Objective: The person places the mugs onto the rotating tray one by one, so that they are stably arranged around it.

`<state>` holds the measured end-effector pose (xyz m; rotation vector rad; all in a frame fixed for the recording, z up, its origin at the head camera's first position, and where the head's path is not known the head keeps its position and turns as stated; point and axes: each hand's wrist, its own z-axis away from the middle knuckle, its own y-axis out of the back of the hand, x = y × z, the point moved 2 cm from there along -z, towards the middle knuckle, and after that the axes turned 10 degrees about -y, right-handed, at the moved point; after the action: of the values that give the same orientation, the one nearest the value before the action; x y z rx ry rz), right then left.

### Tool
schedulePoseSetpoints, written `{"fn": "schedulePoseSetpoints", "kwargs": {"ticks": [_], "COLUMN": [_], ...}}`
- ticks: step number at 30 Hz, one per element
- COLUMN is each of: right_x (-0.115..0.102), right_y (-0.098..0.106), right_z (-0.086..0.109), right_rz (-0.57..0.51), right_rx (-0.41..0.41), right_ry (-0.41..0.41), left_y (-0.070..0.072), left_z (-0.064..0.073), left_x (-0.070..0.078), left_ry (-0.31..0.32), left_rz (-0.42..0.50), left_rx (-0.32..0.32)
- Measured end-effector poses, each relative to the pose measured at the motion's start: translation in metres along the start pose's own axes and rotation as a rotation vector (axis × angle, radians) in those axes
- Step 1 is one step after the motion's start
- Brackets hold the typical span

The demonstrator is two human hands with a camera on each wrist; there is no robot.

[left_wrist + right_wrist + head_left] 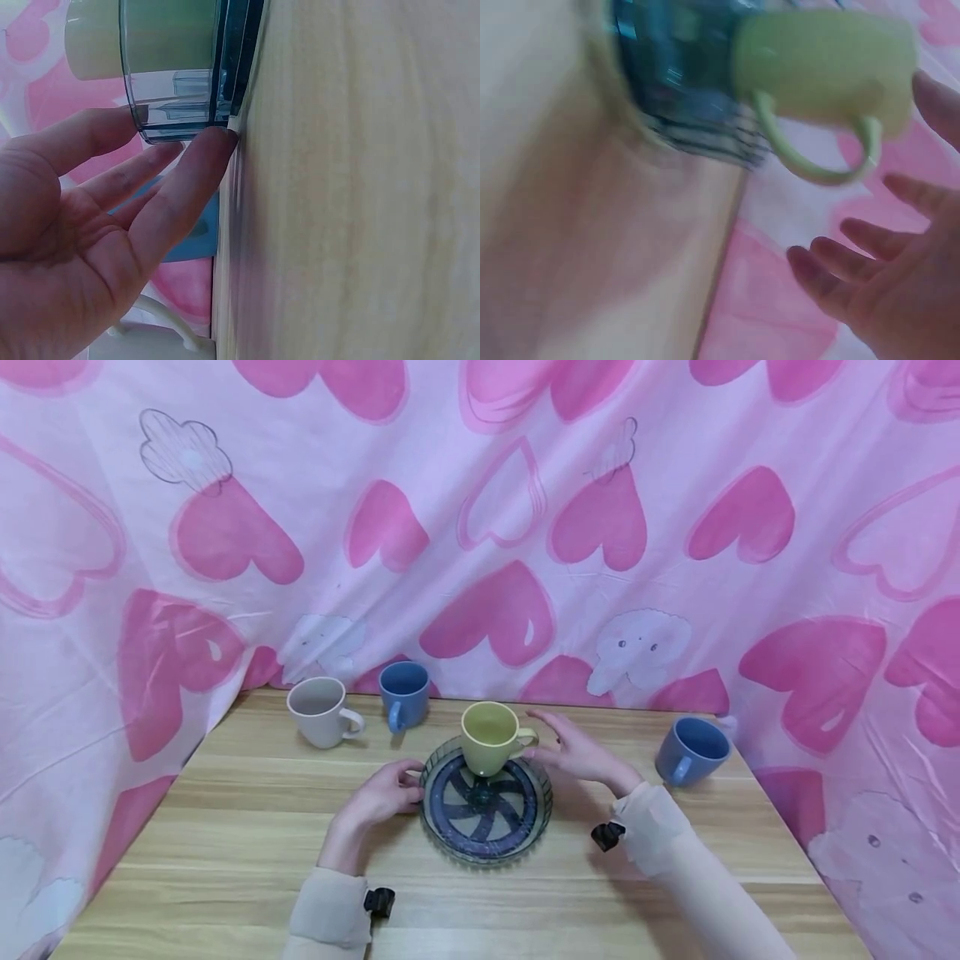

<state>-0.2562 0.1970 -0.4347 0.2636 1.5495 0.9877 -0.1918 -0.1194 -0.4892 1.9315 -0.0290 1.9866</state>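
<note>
A yellow-green mug (487,747) stands upright in the back part of a round, clear, dark-tinted dish (487,847) with a pinwheel pattern. My left hand (386,793) holds the dish at its left side; in the left wrist view the thumb (90,139) is at the rim and a finger (187,180) at the base. On the other side, my right hand (577,752) has its fingers spread beside the mug's handle. Gaps show between those fingers and the handle in the right wrist view, which is blurred. That hand holds nothing.
To the back left stand a whitish mug (321,718) and a blue mug (405,693). Another blue mug (693,752) is at the right edge of the wooden table (225,860). Behind hangs a pink heart-patterned cloth (480,527).
</note>
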Motion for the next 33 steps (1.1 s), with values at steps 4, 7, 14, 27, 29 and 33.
{"fn": "schedulePoseSetpoints", "kwargs": {"ticks": [4, 7, 14, 27, 29, 33], "right_x": [-0.002, -0.004, 0.001, 0.034, 0.039, 0.048], "right_y": [0.013, 0.023, 0.040, 0.060, 0.062, 0.067], "right_z": [0.003, 0.008, 0.027, 0.084, 0.091, 0.103], "right_rz": [0.023, -0.028, -0.111, -0.185, -0.212, -0.302], "right_rx": [0.052, 0.092, 0.181, 0.484, 0.518, 0.637], "right_ry": [0.024, -0.002, -0.053, -0.185, -0.184, -0.175], "left_y": [0.000, 0.001, 0.001, -0.004, -0.004, -0.002], "left_z": [0.000, 0.000, 0.001, 0.003, 0.003, 0.003], "left_x": [0.001, 0.003, 0.003, 0.003, 0.003, 0.005], "left_ry": [-0.006, -0.004, -0.012, -0.008, -0.010, -0.003], "left_rz": [0.025, 0.043, 0.053, 0.035, 0.027, 0.021], "left_rx": [-0.002, -0.004, -0.021, -0.014, -0.012, -0.006]}}
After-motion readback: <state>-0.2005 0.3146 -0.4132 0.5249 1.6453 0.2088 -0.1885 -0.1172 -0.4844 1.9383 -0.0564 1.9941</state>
